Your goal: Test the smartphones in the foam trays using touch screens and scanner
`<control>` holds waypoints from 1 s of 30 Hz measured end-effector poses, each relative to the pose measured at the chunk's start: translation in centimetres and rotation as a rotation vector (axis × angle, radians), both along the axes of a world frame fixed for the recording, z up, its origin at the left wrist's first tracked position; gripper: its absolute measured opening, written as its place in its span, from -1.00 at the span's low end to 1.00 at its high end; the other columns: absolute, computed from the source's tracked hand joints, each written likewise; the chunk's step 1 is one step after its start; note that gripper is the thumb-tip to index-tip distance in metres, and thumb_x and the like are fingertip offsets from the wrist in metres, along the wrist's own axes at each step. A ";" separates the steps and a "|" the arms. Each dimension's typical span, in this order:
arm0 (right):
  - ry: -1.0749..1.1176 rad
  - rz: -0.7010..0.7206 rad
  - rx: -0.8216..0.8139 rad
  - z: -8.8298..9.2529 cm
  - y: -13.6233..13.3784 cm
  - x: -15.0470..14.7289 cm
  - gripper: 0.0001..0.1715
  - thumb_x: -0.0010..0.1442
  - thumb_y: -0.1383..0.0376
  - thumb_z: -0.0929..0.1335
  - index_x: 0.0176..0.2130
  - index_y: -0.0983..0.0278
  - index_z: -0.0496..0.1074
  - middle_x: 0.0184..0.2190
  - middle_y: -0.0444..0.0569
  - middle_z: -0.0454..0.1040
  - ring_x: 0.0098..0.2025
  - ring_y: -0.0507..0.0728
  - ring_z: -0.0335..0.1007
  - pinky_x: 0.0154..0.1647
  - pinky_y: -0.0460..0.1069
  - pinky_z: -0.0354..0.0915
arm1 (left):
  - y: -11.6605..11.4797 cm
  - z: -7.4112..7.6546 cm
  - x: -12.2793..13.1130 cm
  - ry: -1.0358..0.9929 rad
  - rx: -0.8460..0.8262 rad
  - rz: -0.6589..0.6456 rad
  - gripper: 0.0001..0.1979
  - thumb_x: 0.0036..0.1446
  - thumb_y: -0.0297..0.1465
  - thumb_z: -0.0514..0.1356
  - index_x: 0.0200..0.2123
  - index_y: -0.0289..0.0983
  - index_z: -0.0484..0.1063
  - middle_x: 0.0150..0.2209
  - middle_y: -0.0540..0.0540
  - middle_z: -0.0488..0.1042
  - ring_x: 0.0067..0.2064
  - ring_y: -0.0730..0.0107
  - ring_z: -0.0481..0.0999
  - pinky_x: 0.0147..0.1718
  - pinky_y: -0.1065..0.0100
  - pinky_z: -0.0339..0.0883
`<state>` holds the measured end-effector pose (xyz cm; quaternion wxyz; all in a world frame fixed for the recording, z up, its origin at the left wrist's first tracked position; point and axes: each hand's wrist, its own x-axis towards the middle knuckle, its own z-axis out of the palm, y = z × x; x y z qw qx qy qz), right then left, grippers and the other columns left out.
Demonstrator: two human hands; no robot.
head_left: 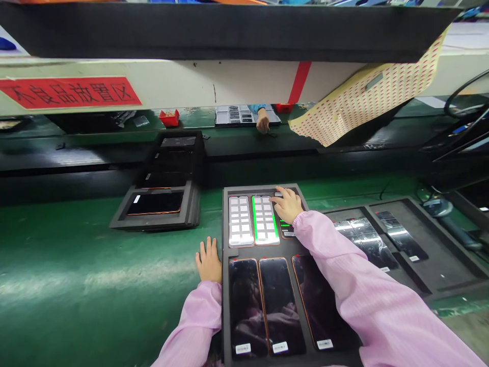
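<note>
A dark foam tray [226,295] holds two rows of smartphones in front of me. In its far row, a left phone [240,220] and a middle phone [266,224] show lit grid screens, the middle one with green side bars. A third phone [287,227] with green text is partly covered by my right hand [288,205]. That hand is palm down, its fingers apart, with fingertips at the tops of the middle and third phones. My left hand [209,262] rests flat on the table against the tray's left side, fingers spread. Three dark-screened phones [281,306] lie in the near row.
Stacked foam trays with a phone [156,203] stand at left. Another tray [451,265] with phones sits at right, beside a handheld scanner [439,209]. A shelf [229,81] crosses above, with a hanging yellow sheet [344,112]. Beyond it, a co-worker's hand [263,121] shows.
</note>
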<state>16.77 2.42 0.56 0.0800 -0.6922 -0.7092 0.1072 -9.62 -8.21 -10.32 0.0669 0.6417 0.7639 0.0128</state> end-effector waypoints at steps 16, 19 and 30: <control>0.050 0.079 -0.058 -0.4 2.1 -4.2 -0.52 0.09 0.33 0.13 -0.07 0.07 0.41 0.22 -0.10 0.03 0.21 0.24 -0.16 0.16 0.29 -0.14 | -0.1 -0.1 0.1 0.024 0.029 0.000 -0.52 0.17 -0.33 -0.14 0.15 -0.23 0.17 0.23 -0.07 0.10 0.24 0.15 0.05 0.13 0.05 0.03; 0.048 0.095 -0.058 -0.2 1.8 -4.7 -0.53 0.11 0.32 0.13 -0.07 0.06 0.41 0.21 -0.11 0.04 0.21 0.24 -0.15 0.15 0.29 -0.11 | -0.1 -0.3 0.1 0.026 0.037 0.000 -0.52 0.17 -0.32 -0.14 0.15 -0.23 0.17 0.23 -0.07 0.10 0.24 0.15 0.05 0.13 0.05 0.02; 0.039 0.107 -0.046 -0.6 -0.4 -2.6 -0.50 0.08 0.34 0.13 -0.06 0.03 0.41 0.22 -0.11 0.03 0.22 0.28 -0.16 0.13 0.29 -0.10 | 0.0 -0.6 0.1 0.012 0.049 0.004 -0.52 0.16 -0.32 -0.11 0.15 -0.22 0.16 0.23 -0.10 0.12 0.24 0.16 0.05 0.14 0.05 0.01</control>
